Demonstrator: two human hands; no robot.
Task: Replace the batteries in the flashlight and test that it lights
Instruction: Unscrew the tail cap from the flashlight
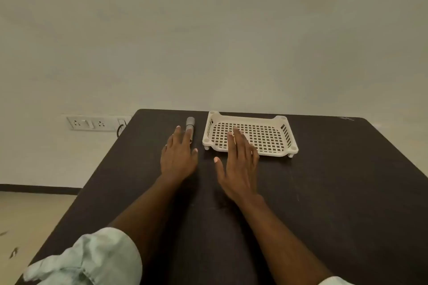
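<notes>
Table: a dark brown, matte rectangular table (324, 203) is seen from above, set against a plain pale wall (208, 30).
Flashlight: a slim grey cylindrical flashlight (190, 124) is laid on the table near its far edge, just left of the tray, with its length pointing away from the person. Only its far end is shown; the near part is covered by fingers.
Left hand: the left hand (179, 155) is stretched forward, palm down, with the fingers straight and slightly spread. The fingertips (188, 132) are placed over the near end of the flashlight; nothing is gripped. Whether they actually touch it cannot be told.
Right hand: the right hand (240, 164) is held flat, palm down, fingers extended and thumb out to the side. Its fingertips are seen over the near left part of the tray; nothing is held.
Tray: a cream perforated plastic tray (284, 146) with short corner feet is stood on the table to the right of the flashlight.
Sleeve: a pale, rolled-up fabric sleeve (92, 259) is worn on the left forearm.
Wall socket: a white socket strip (92, 123) is mounted on the wall left of the table.
</notes>
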